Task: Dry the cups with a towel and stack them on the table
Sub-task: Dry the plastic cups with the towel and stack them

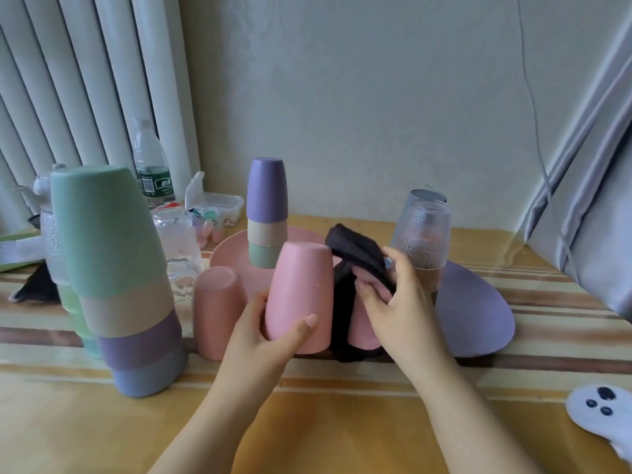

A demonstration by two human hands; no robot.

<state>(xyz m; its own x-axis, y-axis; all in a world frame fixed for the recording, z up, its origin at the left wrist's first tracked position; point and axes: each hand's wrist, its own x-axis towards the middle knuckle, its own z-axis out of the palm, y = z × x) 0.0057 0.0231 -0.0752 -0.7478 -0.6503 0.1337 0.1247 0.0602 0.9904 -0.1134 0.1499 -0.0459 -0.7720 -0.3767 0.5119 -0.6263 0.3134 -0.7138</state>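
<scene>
My left hand point(263, 331) grips an upside-down pink cup point(301, 295) in the middle of the view. My right hand point(393, 295) pinches a dark towel point(352, 254) that drapes down beside that cup, over something pink. Another pink cup point(217, 311) stands upside down on the table just left of my left hand. A tall stack of inverted cups point(116, 278), green on top, then beige, purple and blue, stands at the left. A smaller stack point(266, 213) of purple, beige and green cups stands on a pink plate point(232, 254) behind.
Two stacked inverted clear glasses point(422, 234) stand on a purple plate point(475, 313) at the right. Behind the left stack are clear glassware point(178, 241), a water bottle point(152, 165) and a plastic box point(215, 203). A white controller point(602, 408) lies at the front right. Curtain at right.
</scene>
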